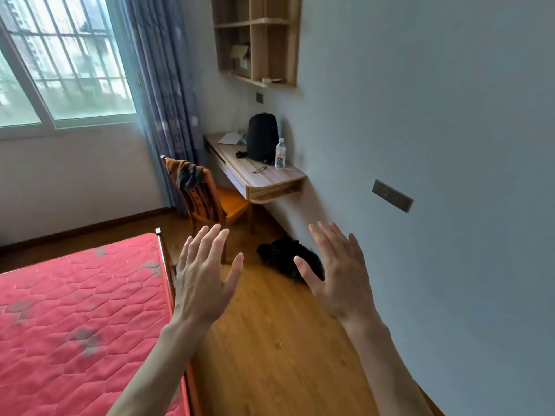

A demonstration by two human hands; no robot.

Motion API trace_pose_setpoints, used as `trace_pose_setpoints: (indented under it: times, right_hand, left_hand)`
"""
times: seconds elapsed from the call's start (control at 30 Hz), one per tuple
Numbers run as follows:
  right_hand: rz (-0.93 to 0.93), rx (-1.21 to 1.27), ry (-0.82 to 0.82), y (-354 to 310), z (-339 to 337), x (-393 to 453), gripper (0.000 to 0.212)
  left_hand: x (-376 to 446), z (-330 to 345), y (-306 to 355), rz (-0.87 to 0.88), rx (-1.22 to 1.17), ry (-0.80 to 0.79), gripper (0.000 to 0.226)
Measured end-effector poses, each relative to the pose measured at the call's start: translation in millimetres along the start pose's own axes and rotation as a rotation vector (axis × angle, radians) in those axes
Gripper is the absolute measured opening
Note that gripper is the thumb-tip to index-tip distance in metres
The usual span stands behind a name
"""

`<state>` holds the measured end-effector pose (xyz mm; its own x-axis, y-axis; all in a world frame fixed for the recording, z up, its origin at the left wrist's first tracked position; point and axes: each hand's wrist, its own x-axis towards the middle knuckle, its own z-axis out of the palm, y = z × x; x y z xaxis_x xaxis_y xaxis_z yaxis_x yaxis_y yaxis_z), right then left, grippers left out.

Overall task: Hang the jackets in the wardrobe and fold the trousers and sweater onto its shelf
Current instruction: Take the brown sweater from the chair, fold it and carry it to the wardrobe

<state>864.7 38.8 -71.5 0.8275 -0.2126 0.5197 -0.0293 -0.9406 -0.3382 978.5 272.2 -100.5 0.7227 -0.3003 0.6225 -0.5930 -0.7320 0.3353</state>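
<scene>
- Wood-look laminate floor (270, 340) in a warm orange-brown runs between a bed on the left and a pale wall (435, 130) on the right.
- Red quilted mattress (75, 310), with grey worn patches, fills the lower left; its wooden bed frame (166, 265) edges the floor.
- Both bare forearms reach forward over the floor. The left hand (204, 280) and the right hand (333, 277) are raised with backs to the camera, fingers straight and spread, holding nothing and touching nothing.
- A dark crumpled garment (279, 256) lies on the floor against the foot of the wall, partly hidden behind the right hand; which piece of clothing it is cannot be told.
- More clothing (187, 174), brown and dark grey, is draped over the back of a wooden chair (216, 205) standing beside the desk.
- The wall-mounted wooden desk (270, 178) carries a black backpack (262, 136) upright against the wall, a clear water bottle (280, 154) just beside it, some papers (229, 138) at the far end and a small dark item near the front that is too small to name.
- Open wooden shelves (258, 40) hang on the wall above the desk, with a cardboard box inside.
- A barred window (60, 61) with a blue-grey curtain (168, 85) lights the far left.
- A grey socket plate (392, 196) sits on the right wall.
- No wardrobe shows in this view.
</scene>
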Motion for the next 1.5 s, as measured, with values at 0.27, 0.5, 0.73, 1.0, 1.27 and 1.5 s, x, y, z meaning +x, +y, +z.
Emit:
trace_pose_setpoints:
  times: [0.27,0.5,0.73,1.0,1.27,1.5]
  right_hand:
    - [-0.057,0.076,-0.051,8,87,126,0.073]
    - [-0.111,0.088,-0.053,12,145,220,0.073]
    - [-0.157,0.122,-0.071,8,204,294,0.072]
    - [-0.202,0.175,-0.114,18,291,397,0.068]
    - [-0.241,0.229,-0.136,35,381,522,0.071]
    - [-0.311,0.235,-0.2,36,447,597,0.071]
  left_hand:
    - [76,51,-68,-0.127,0.012,0.038,0.063]
    - [146,78,-113,-0.18,0.035,0.059,0.065]
    - [202,108,-166,-0.2,0.101,0.077,0.061]
    - [284,175,-244,-0.219,0.162,0.098,0.057]
    - [392,240,-306,-0.326,0.211,0.053,0.06]
    - [433,275,-351,-0.419,0.239,0.055,0.06]
